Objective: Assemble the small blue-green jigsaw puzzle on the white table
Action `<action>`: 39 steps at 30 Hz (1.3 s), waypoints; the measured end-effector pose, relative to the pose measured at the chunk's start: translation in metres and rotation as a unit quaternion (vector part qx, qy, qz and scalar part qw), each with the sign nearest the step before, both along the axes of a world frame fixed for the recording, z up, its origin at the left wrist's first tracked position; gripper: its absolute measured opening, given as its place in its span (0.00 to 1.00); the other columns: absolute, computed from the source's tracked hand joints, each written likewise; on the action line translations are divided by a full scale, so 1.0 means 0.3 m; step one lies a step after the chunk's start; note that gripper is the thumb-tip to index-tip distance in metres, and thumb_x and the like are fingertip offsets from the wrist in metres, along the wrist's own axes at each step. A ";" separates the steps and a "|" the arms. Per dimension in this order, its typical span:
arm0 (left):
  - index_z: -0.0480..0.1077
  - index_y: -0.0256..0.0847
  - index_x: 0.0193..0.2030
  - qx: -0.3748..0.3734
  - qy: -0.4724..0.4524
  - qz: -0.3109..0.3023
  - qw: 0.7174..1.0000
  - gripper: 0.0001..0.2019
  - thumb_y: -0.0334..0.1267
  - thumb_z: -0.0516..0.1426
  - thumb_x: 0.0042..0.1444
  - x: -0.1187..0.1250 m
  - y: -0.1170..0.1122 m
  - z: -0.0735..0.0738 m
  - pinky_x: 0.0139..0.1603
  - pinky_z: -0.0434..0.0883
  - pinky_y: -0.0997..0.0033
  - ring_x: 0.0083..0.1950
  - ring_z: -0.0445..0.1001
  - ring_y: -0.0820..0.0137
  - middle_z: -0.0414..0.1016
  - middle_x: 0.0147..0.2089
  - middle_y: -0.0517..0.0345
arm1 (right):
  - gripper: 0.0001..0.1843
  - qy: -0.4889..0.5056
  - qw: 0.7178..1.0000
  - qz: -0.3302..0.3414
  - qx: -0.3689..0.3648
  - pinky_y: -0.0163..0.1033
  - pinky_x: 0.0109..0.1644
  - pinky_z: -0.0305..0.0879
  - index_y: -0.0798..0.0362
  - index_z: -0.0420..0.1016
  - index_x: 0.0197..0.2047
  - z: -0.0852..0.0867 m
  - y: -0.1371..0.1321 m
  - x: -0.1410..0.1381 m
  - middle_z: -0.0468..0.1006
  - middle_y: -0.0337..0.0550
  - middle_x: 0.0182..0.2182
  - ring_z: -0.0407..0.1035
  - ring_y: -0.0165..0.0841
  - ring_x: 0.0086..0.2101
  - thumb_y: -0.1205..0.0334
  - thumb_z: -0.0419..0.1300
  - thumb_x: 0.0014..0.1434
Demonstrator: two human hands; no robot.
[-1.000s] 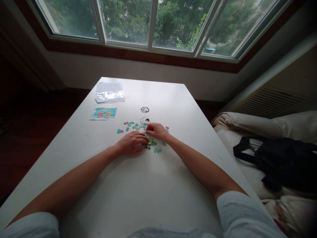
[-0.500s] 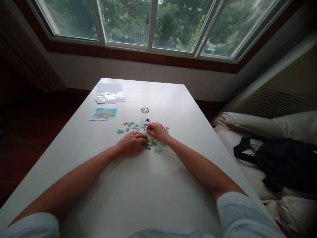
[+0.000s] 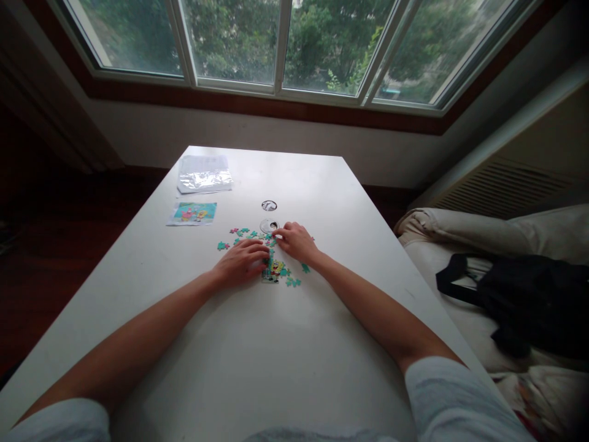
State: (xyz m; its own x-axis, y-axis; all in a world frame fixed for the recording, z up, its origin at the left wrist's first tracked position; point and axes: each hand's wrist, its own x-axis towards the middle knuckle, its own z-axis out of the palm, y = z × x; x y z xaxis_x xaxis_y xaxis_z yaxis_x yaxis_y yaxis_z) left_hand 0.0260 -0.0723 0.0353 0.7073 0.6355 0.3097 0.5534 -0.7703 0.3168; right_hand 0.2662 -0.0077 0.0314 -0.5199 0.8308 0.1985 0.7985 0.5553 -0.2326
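Note:
Small teal and pink puzzle pieces lie scattered on the white table. A joined patch of pieces with a yellow figure lies between my hands. My left hand rests palm down beside that patch, its fingers curled against the patch's left edge. My right hand is just beyond the patch, its fingertips pinched together over the loose pieces; what they pinch is too small to name. A few teal pieces lie near the patch on the right.
A printed picture card and a clear plastic bag lie at the table's far left. Two small round discs sit beyond the pieces. A black bag rests on a pale sofa at the right. Windows run along the far wall.
My right hand has shifted slightly away from me towards the nearer disc. My left hand has edged forward along the patch, and more of the joined patch now shows.

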 end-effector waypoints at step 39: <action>0.69 0.45 0.58 -0.035 -0.039 0.131 0.990 0.20 0.29 0.50 0.61 -0.006 0.046 -0.033 0.73 0.59 0.49 0.71 0.61 0.62 0.72 0.64 0.56 | 0.11 0.072 0.997 0.021 0.001 0.44 0.54 0.57 0.45 0.81 0.50 -0.021 -0.036 0.007 0.76 0.46 0.45 0.64 0.39 0.48 0.56 0.60 0.67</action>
